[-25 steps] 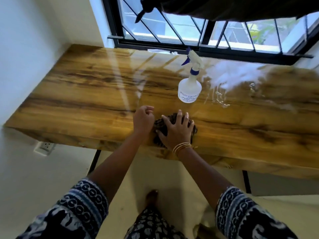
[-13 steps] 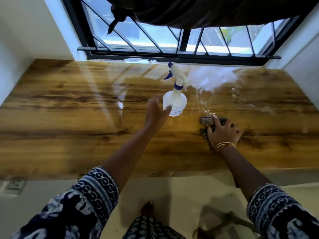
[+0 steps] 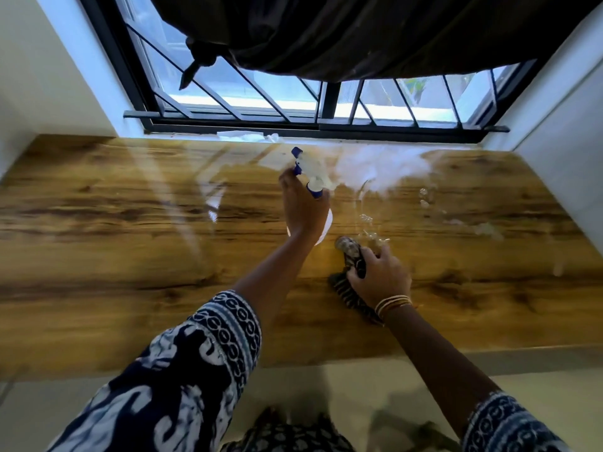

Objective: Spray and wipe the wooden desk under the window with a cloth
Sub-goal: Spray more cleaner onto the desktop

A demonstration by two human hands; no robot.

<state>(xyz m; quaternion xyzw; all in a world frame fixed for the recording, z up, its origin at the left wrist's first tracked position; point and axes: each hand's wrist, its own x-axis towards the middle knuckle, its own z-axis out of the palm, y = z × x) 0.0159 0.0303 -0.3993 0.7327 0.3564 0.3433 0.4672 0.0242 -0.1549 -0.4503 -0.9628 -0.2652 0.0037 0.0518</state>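
Note:
The wooden desk runs wall to wall under the barred window. My left hand grips the white spray bottle with blue trigger and collar, tilted toward the window; most of the bottle's body is hidden behind the hand. My right hand clutches a dark patterned cloth, bunched up and pressed on the desk just right of the bottle. Wet droplets and streaks lie on the wood beyond the cloth.
A black window grille and a dark knotted curtain hang above the desk's far edge. White crumpled paper lies on the sill. White walls close both desk ends. The floor and my feet show below the front edge.
My left hand reached forward from the cloth and took hold of the spray bottle, tilting it. My right hand slid the cloth to the right and bunched it up.

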